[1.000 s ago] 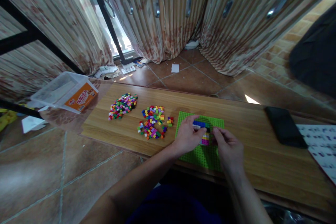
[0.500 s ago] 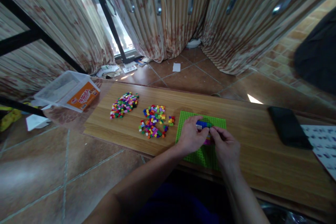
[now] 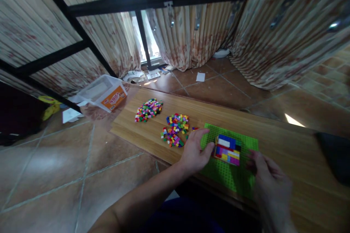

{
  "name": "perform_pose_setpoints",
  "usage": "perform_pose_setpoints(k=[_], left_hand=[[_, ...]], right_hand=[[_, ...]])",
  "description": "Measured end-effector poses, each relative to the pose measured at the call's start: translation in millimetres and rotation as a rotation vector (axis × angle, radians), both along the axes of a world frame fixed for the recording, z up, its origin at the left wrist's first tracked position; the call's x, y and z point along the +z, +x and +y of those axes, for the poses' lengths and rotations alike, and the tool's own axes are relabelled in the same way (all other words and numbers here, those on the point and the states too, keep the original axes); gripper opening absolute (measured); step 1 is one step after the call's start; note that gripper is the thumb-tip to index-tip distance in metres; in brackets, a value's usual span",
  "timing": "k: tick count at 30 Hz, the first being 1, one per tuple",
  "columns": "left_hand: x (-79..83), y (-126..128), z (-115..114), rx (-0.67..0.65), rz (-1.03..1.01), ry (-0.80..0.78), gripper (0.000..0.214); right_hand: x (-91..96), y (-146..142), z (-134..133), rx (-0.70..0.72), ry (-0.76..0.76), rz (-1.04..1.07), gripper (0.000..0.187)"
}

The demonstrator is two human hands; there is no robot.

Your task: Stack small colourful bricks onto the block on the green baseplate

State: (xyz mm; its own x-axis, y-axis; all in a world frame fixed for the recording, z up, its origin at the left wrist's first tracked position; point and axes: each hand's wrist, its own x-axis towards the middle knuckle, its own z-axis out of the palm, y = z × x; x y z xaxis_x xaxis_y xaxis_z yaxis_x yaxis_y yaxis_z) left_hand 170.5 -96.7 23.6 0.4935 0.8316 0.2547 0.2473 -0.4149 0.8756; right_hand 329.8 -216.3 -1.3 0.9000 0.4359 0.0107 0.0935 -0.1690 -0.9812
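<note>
A block of multicoloured toy bricks (image 3: 227, 149), mostly blue, white, red, yellow and magenta, sits on the green studded baseplate (image 3: 247, 142). Over the plate's left side is my left hand (image 3: 194, 151), thumb and fingers apart with nothing visible between them. Its thumb tip comes close to the left edge of the brick block. My right hand (image 3: 273, 180) is at the plate's right edge, apart from the block. Motion smears its fingers, so I cannot make out whether they hold anything.
Loose bricks lie in piles on the wooden table (image 3: 290, 149): a far pile (image 3: 149, 110) and a nearer pile (image 3: 175, 129). A clear plastic bin (image 3: 102, 93) with an orange label stands beyond the left end. A dark flat device (image 3: 335, 156) lies at the right.
Both hands have come off the brick block and moved apart, left hand to its left, right hand to its right, uncovering its top. The camera view has turned left.
</note>
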Motion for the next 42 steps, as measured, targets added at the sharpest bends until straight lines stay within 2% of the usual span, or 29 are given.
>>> perform_pose_setpoints(k=[4,8,10,12,14,17,19,22,25,29,35,42], left_hand=[[-9.2,-43.9,17.4,0.151,0.031,0.096,0.033],[-20.1,-80.2,36.7,0.345,0.131,0.139,0.032],[-25.4,-91.8,43.2,0.409,0.183,0.163,0.033],[-29.8,-97.7,46.7,0.437,0.233,0.159,0.036],[-32.8,-98.2,47.9,0.429,0.26,0.135,0.036],[-34.6,-92.1,47.8,0.383,0.236,0.117,0.035],[-34.5,-86.5,48.0,0.348,0.2,0.109,0.035],[-33.7,-80.2,49.5,0.306,0.152,0.088,0.036],[-32.8,-79.3,50.9,0.267,0.109,0.066,0.036],[-32.5,-84.3,51.2,0.252,0.028,0.008,0.037],[-35.9,-87.2,51.3,0.24,-0.071,-0.039,0.037],[-38.3,-87.0,51.7,0.251,-0.085,-0.04,0.036]], right_hand=[[9.5,-1.0,-9.0,-0.076,-0.128,0.078,0.036],[31.5,-15.8,-14.9,-0.03,-0.288,-0.097,0.035],[41.5,-30.4,-13.8,0.007,-0.308,-0.184,0.036],[46.7,-49.1,-9.2,0.095,-0.214,-0.251,0.036],[45.3,-68.7,-0.9,0.292,-0.132,-0.35,0.032],[33.4,-92.3,18.5,0.575,-0.158,-0.497,0.025],[23.8,-101.4,36.0,0.658,-0.195,-0.547,0.025],[14.5,-106.3,67.1,0.63,-0.21,-0.631,0.027],[12.9,-106.7,96.7,0.634,-0.317,-0.691,0.028],[11.6,-107.9,121.9,0.684,-0.415,-0.762,0.029],[3.3,-111.0,133.3,0.717,-0.487,-0.806,0.025],[-1.6,-110.0,128.5,0.702,-0.425,-0.761,0.024]])
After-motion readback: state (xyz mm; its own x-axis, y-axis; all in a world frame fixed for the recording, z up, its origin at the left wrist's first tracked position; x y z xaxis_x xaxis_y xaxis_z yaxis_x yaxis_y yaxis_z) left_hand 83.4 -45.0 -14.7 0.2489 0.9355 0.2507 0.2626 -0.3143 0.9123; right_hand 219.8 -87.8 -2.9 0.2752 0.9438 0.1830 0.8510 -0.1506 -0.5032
